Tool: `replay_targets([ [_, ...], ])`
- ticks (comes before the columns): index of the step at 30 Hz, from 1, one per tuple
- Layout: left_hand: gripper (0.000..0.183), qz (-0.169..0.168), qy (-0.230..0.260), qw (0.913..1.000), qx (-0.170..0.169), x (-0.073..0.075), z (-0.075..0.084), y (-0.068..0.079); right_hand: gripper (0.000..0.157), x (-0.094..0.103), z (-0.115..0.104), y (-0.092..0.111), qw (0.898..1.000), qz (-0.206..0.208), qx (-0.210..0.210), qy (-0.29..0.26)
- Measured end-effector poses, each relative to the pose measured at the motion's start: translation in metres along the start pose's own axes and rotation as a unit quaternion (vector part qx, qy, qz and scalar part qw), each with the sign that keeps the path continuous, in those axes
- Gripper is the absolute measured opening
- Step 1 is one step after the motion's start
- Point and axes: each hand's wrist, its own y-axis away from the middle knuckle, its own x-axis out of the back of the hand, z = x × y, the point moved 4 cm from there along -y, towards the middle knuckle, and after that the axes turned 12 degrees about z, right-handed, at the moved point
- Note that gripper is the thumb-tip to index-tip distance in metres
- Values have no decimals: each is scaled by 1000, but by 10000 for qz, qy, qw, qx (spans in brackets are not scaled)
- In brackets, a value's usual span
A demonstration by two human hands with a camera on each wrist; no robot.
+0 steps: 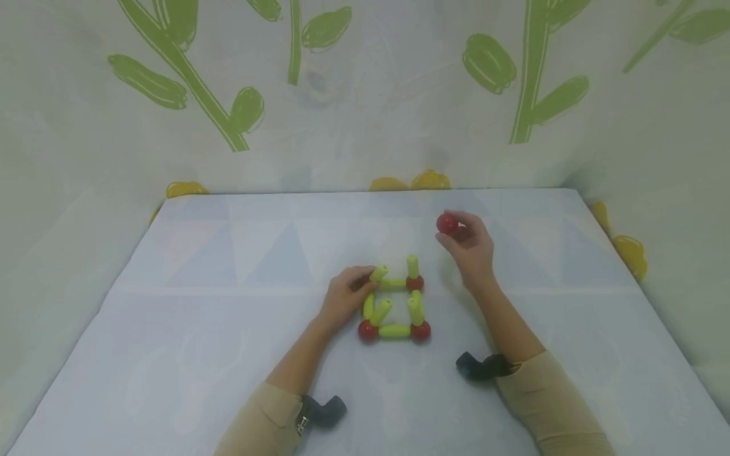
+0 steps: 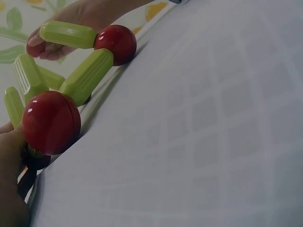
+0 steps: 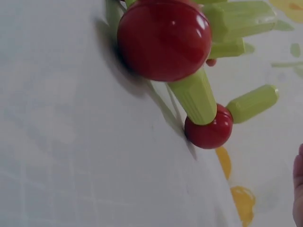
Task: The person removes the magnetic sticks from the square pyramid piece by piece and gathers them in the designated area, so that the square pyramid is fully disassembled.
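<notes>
On the table stands a square frame of light green rods (image 1: pixel 395 331) joined by red balls (image 1: pixel 420 330) at the corners, with a short green rod rising from each corner. My left hand (image 1: pixel 346 296) grips its far left corner, and the fingers hide the ball there. My right hand (image 1: pixel 472 250) is raised beyond the frame to the right, pinching a loose red ball (image 1: pixel 447 223) between thumb and fingertips. In the left wrist view a near corner ball (image 2: pixel 51 122) looms large beside the left hand. The right wrist view shows another corner ball (image 3: pixel 163 40) close up.
The white table (image 1: pixel 171 354) carries a pale triangle pattern and ends at a wall (image 1: pixel 365 126) painted with green leaves. Dark bands (image 1: pixel 485 367) sit on both wrists at the tan sleeves (image 1: pixel 553 405).
</notes>
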Motion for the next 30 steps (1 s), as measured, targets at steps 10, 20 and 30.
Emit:
replay_targets([
  [10, 32, -35, 6, 10000, -14, 0, 1, -1, 45, 5, 30, -13, 9948, -163, -633, 778],
  [20, 33, -90, 19, 9999, 48, 1, -2, 0, 46, 7, 67, -36, 9820, -489, -878, 1602],
  [30, 34, -42, 71, 9999, 137, 3, 0, 2, 46, -10, 80, -56, 9694, -489, -769, 2279],
])
